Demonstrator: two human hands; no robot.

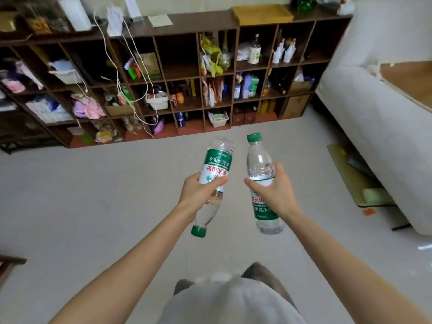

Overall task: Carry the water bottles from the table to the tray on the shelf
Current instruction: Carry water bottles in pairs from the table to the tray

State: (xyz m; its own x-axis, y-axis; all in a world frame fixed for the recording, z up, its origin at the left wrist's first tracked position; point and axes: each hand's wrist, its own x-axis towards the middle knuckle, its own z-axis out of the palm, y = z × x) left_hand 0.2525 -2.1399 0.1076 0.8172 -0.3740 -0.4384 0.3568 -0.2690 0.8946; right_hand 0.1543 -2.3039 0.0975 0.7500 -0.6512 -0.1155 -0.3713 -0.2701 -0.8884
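Observation:
My left hand [198, 190] grips a clear water bottle [216, 164] with a green and red label, held upside down so its green cap points toward me. My right hand [273, 190] grips a second water bottle [260, 160] of the same kind, its green cap pointing away toward the shelf. Both bottles hang over the pale floor in front of me. A light wooden tray [261, 15] sits on top of the dark brown shelf unit [187, 24], far ahead and slightly right of my hands.
The shelf unit's cubbies hold bags, bottles, small white baskets [159, 101] and hanging white cords [112, 59]. A white sofa [383, 113] stands at the right, with flat items on the floor beside it. A dark furniture edge [9, 263] shows at the lower left.

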